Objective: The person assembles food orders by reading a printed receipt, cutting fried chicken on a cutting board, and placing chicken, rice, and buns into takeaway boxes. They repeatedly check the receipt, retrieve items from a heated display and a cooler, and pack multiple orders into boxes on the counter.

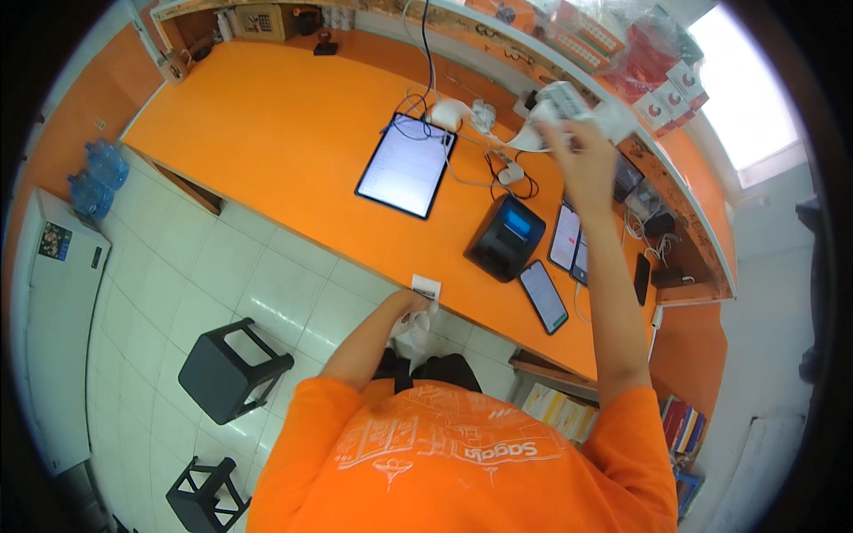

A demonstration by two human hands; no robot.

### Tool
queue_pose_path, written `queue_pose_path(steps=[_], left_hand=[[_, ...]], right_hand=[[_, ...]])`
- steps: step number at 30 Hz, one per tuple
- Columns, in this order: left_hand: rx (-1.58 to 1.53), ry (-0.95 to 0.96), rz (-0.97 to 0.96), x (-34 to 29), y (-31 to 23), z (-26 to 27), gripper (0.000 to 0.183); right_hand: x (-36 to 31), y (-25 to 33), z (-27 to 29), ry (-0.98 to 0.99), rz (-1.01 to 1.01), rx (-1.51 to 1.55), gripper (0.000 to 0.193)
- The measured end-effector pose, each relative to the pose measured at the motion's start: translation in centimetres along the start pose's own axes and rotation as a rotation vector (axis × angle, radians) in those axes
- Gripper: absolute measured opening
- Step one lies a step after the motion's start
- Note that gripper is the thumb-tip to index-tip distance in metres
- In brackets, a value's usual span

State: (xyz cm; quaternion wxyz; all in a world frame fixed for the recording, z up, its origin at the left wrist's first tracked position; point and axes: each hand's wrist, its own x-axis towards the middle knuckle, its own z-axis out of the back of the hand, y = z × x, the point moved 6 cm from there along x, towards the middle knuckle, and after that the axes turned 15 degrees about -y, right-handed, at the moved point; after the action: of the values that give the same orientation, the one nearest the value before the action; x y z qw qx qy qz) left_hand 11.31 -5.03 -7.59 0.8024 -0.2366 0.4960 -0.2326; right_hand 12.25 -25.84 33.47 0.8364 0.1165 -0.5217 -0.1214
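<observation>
My left hand (407, 306) is closed on a thin white plastic bag (412, 332) at the near edge of the counter. A small white paper slip with dark print (426, 287) is right beside its fingers, over the counter's edge. My right arm reaches far across to the right, and my right hand (582, 155) has its fingers closed at a whitish, papery bundle with grey print (562, 103). That bundle is smeared by motion, so its exact kind cannot be made out. Below the right hand is a black box-shaped device with a lit blue screen (506, 238).
On the orange counter (258, 133) lie a lit tablet (409, 166), a phone (544, 297) and two more phones partly behind my right arm. Cables and a white adapter (511, 173) run along the back. Boxes (673, 99) stand on the raised shelf; a dark stool (233, 369) is at left.
</observation>
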Motion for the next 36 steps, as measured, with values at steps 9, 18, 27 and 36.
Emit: queue_pose_path(steps=[9,18,27,36], left_hand=[[-0.873,-0.531,-0.427,-8.9,-18.5,26.2,0.025],[-0.628,-0.736,-0.541,-0.8,-24.8,29.0,0.029],[-0.492,-0.583,-0.997,-7.8,-30.3,24.4,0.025],[-0.4,-0.51,-1.102,-2.9,-29.6,26.3,0.041]], right_hand=[[-3.2,-10.9,-11.1,0.166,-0.174,-0.363,0.041],[-5.5,-13.9,-2.3,0.0,-0.559,0.178,0.017],[-3.3,-7.9,-1.5,0.01,-1.237,1.125,0.029],[-1.8,-5.2,-0.9,-0.444,-0.612,0.399,0.017]])
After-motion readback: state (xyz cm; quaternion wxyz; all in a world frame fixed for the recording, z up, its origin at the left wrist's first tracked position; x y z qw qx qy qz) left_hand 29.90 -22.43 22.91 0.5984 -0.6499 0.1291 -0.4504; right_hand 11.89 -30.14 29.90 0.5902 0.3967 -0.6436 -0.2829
